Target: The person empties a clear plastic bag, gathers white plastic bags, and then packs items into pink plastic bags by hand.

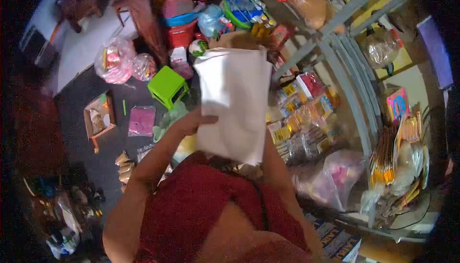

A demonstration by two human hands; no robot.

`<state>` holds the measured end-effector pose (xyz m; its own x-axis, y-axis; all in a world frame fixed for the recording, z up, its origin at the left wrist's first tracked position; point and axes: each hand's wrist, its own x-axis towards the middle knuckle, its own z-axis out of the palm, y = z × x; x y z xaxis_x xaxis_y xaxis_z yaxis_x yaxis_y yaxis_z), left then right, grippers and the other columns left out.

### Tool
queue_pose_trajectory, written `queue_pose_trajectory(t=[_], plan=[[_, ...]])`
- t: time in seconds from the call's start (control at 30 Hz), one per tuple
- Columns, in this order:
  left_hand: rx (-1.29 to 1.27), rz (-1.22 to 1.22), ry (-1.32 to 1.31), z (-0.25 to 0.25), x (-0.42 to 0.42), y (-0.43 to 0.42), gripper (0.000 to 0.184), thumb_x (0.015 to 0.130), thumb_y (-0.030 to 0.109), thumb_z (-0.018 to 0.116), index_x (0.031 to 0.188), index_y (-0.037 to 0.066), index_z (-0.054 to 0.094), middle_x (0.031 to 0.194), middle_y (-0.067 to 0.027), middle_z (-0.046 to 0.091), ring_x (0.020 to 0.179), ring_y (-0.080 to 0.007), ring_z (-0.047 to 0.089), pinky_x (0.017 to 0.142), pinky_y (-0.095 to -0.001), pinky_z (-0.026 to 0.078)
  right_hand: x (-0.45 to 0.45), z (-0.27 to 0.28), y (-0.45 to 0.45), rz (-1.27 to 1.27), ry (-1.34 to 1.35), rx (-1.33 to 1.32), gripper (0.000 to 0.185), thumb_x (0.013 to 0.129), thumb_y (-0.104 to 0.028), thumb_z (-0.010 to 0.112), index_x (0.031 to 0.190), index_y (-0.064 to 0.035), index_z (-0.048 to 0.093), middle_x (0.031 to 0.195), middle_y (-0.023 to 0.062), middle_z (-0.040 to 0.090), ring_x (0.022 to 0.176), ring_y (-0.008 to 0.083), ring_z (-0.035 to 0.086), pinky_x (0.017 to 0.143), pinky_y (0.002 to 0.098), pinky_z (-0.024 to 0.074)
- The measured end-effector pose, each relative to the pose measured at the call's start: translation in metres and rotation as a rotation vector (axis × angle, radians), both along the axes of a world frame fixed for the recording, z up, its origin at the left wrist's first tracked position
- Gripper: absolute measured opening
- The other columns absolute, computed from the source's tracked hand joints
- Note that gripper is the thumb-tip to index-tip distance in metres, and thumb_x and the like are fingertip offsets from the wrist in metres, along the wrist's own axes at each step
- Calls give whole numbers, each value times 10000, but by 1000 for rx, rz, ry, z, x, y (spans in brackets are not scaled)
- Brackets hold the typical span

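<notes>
A stack of large off-white sheets (235, 105), paper or thin card, is held up in front of my chest. Its upper edges are slightly uneven, and bright light falls on the upper left part. My left hand (194, 120) grips the left edge, thumb lying across the front and the other fingers behind. On the opposite side my right forearm (278, 167) reaches up to the lower right edge. The sheets cover my right hand, so its fingers do not show.
A green plastic stool (167, 86) stands ahead to the left, near an open cardboard box (99, 115) and a pink packet (142, 120). Packaged goods (306, 109) lie to the right, beside a grey metal frame (352, 85). A clear plastic bag (335, 174) sits close on my right.
</notes>
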<state>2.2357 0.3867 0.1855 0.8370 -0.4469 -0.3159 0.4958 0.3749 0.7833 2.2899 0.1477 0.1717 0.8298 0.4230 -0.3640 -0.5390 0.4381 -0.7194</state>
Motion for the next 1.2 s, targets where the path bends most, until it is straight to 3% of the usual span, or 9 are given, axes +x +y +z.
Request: queue_pose_trajectory(t=[0.43, 0.5, 0.57, 0.6, 0.67, 0.73, 0.9, 1.1, 1.2], plan=[[260, 109, -80, 12, 129, -57, 520, 722, 56, 676, 1189, 7, 455, 1090, -84, 570, 996, -200, 544, 901, -335, 416, 114, -2, -101, -99, -42, 383, 672, 874, -529, 402, 1347, -61, 309, 1376, 128, 311, 1264, 280, 297, 1031, 415, 258], [296, 133, -94, 14, 143, -70, 540, 705, 88, 700, 1181, -1, 462, 1088, -84, 576, 976, -194, 553, 900, -330, 415, 139, -8, -125, 109, -83, -267, 787, 834, -532, 473, 1394, -90, 141, 1406, 123, 264, 1276, 259, 276, 1034, 407, 252], [503, 157, -176, 11, 146, -82, 572, 683, 116, 725, 1179, -10, 469, 1103, -95, 573, 994, -205, 539, 913, -323, 401, 145, 6, -126, 242, -91, -589, 867, 814, -533, 509, 1417, -104, 56, 1422, 120, 240, 1282, 248, 265, 1035, 403, 249], [779, 171, -350, -3, 150, -81, 579, 685, 140, 729, 1186, -6, 478, 1160, -108, 545, 1054, -212, 498, 941, -316, 374, 153, 23, -128, 291, -301, -781, 894, 762, -378, 596, 1402, -47, 68, 1427, 165, 202, 1304, 274, 220, 1053, 403, 204], [717, 105, -318, -31, 157, -81, 557, 724, 180, 692, 1207, 6, 475, 1238, -113, 489, 1119, -208, 442, 979, -312, 340, 163, 37, -127, 387, -521, -961, 937, 710, -224, 683, 1388, 10, 79, 1432, 210, 163, 1326, 301, 174, 1072, 402, 158], [581, 143, -370, -60, 152, -71, 518, 777, 234, 634, 1229, 41, 470, 1258, -98, 476, 1122, -205, 439, 979, -325, 348, 176, 36, -125, 347, -821, -843, 933, 704, -98, 582, 1418, -91, -18, 1443, 153, 145, 1251, 211, 278, 979, 340, 321], [700, 309, -238, -16, 141, -68, 523, 756, 172, 640, 1235, 48, 470, 1225, -96, 495, 1070, -226, 484, 916, -344, 407, 211, 0, -111, 334, -518, -591, 957, 695, -167, 677, 1394, 3, 45, 1453, 190, 105, 1337, 253, 135, 1069, 321, 151], [-30, 595, -88, -26, 151, -24, 615, 691, 87, 706, 1238, 16, 434, 1186, -94, 515, 1079, -213, 501, 922, -328, 410, 247, 43, -39, 334, -900, -554, 933, 689, -58, 656, 1410, -70, 65, 1461, 145, 111, 1337, 241, 129, 1066, 336, 168], [14, 633, -2, -40, 174, -2, 667, 676, 104, 737, 1248, 1, 410, 1175, -97, 519, 1086, -220, 499, 929, -337, 404, 274, 24, -22, 493, -567, -465, 924, 686, -35, 651, 1409, -69, 76, 1456, 147, 132, 1335, 237, 138, 1064, 343, 175]])
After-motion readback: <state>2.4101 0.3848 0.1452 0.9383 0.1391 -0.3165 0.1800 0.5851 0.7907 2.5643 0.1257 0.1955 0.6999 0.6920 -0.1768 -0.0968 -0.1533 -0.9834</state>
